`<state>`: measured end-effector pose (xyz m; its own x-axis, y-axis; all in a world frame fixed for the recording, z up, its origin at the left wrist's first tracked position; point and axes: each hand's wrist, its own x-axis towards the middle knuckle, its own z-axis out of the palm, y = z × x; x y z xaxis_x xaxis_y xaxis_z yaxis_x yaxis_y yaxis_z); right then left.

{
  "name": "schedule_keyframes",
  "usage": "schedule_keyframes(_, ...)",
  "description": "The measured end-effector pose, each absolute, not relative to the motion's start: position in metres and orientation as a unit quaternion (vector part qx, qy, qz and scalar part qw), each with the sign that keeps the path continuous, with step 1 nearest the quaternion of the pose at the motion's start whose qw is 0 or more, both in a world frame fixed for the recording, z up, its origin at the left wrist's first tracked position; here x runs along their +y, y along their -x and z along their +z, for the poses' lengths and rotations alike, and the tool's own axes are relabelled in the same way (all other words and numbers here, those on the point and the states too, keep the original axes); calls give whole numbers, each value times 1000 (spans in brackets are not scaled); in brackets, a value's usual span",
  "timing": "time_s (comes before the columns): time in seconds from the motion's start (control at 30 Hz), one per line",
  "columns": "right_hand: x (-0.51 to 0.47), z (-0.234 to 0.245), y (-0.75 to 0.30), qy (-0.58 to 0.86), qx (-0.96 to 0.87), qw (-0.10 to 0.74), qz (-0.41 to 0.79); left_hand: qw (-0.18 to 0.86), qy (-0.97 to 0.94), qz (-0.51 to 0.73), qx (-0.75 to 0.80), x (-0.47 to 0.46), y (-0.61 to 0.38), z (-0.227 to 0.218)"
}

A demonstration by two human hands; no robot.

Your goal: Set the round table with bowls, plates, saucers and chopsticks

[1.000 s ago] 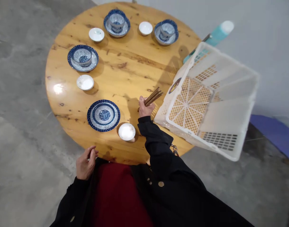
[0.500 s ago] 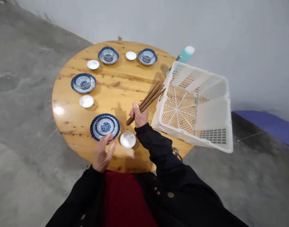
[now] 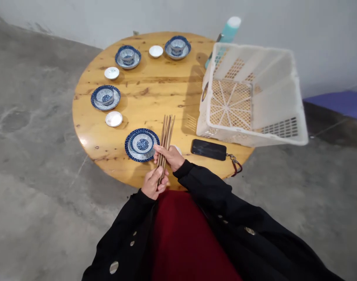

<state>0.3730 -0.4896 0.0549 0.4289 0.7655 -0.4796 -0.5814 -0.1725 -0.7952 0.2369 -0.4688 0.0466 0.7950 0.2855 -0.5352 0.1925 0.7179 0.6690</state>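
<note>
Both my hands are wrapped round a bundle of brown wooden chopsticks (image 3: 167, 134) over the near side of the table. My left hand (image 3: 154, 182) closes on the lower ends, and my right hand (image 3: 170, 157) grips them higher up. The upper ends stick out away from me, slightly fanned. Just left of the bundle lies a blue-patterned plate (image 3: 131, 155) with a bowl (image 3: 142, 143) on it. Behind my right hand a small white dish (image 3: 177, 149) is mostly hidden.
More blue plates with bowls (image 3: 105, 96) and small white dishes (image 3: 113, 119) line the round wooden table's (image 3: 149, 97) left and far edges. A white plastic basket (image 3: 272, 93) stands at the right, before a teal bottle (image 3: 229, 30). A black phone (image 3: 209, 149) lies near the right edge.
My right hand has brought the chopsticks down and left, turning them more upright. My left hand, open before, has moved right and closed on their lower ends. The phone has come into view.
</note>
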Motion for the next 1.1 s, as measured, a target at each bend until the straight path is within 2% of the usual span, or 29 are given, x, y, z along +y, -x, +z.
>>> schedule_keyframes(0.23, -515, 36, -347, 656, -103, 647, 376, 849, -393, 36, 352, -462, -210, 31)
schedule_keyframes(0.5, -513, 32, -334, 607, -45, 675, 417, 815, -459, 18, 354, -457, -198, 22)
schedule_keyframes(0.8, -504, 25, -331, 595, -26, 686, 418, 798, -473, 55, 370, -448, -195, 17)
schedule_keyframes(1.1, -501, 15, -336, 618, -29, 679, 396, 714, -586, 86, 373, -439, -202, 21)
